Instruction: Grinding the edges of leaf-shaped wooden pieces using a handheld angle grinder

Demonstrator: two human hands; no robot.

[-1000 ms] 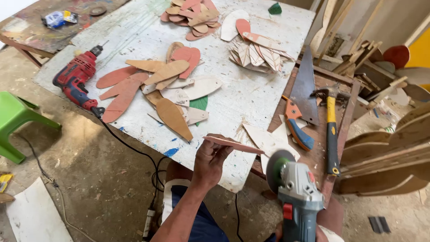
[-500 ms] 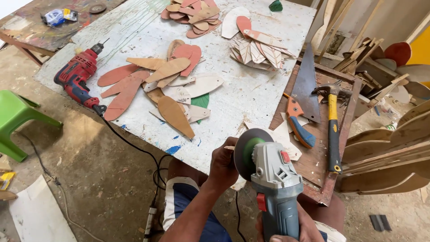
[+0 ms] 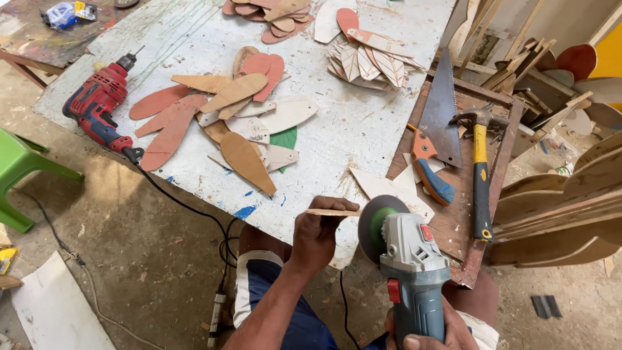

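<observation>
From the head view I see my left hand (image 3: 319,234) held just off the near edge of the scuffed white-painted worktop (image 3: 363,123), its fingers (image 3: 324,209) clamped on a thin flat plywood cut-out (image 3: 333,212). I hold the piece level and edge-on, so its narrow end points straight at the disc and the fingers stay on the far side of it. My right hand (image 3: 424,334) shows only partly at the bottom of the frame, fingers wrapped shut around the body of the grey angle grinder with a green-centred disc (image 3: 403,259). The disc stands upright, facing the piece's end, touching it or just beside it; I cannot tell which.

Both sit out past the worktop's near edge, which keeps the disc away from the leaf-shaped plywood pieces, tan, red and white (image 3: 233,116), spread over the middle. A red corded drill (image 3: 97,107) lies by the left edge, cord hanging to the floor. Towards the right edge lie a hand saw with an orange and blue handle (image 3: 435,139) and a yellow-handled claw hammer (image 3: 479,168), parked within reach.
</observation>
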